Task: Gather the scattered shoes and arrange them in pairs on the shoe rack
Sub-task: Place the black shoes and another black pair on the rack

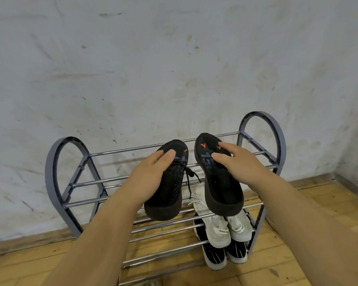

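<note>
Left hand (151,172) curls round a black knit sneaker with orange marks (165,205); at three o'clock, right hand (236,162) clamps its black twin (221,190).

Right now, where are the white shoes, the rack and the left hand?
white shoes (222,231): head view, left one's near end
rack (264,123): head view, right end arch
left hand (151,170): head view, back

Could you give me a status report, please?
Left hand grips left black shoe, right hand right black shoe, above rack. White pair racked below. Nothing in the way.
</note>
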